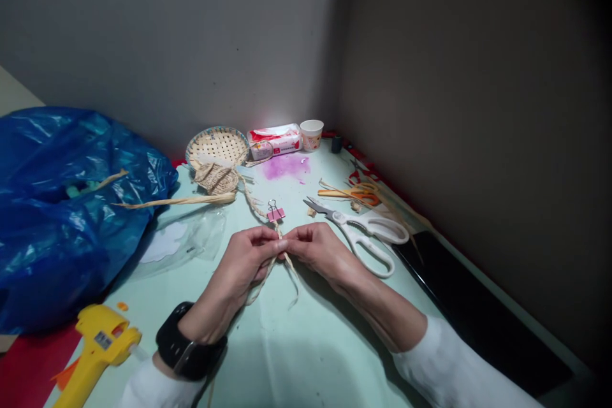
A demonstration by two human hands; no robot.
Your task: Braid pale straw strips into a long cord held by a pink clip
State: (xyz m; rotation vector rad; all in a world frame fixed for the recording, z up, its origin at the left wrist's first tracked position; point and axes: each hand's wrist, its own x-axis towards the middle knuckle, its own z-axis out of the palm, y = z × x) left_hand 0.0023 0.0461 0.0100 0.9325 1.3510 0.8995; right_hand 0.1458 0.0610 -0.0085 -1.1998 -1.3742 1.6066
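My left hand (248, 256) and my right hand (319, 251) meet at the middle of the table, fingertips pinched together on a pale braided fibre cord (254, 199). Just beyond my fingers a pink binder clip (275, 213) grips the braid. Loose strand ends (292, 274) hang below my hands toward me. From the clip the braid runs back to a coiled bundle of tan cord (217, 178). White-handled scissors (363, 233) lie open to the right of my right hand.
A blue plastic bag (81, 217) fills the left side, with a yellow glue gun (98, 350) in front. At the back stand a woven basket (224, 143), a tissue pack (277, 141) and a paper cup (312, 134). Orange scissors (356, 194) and a black slab (478, 312) lie right.
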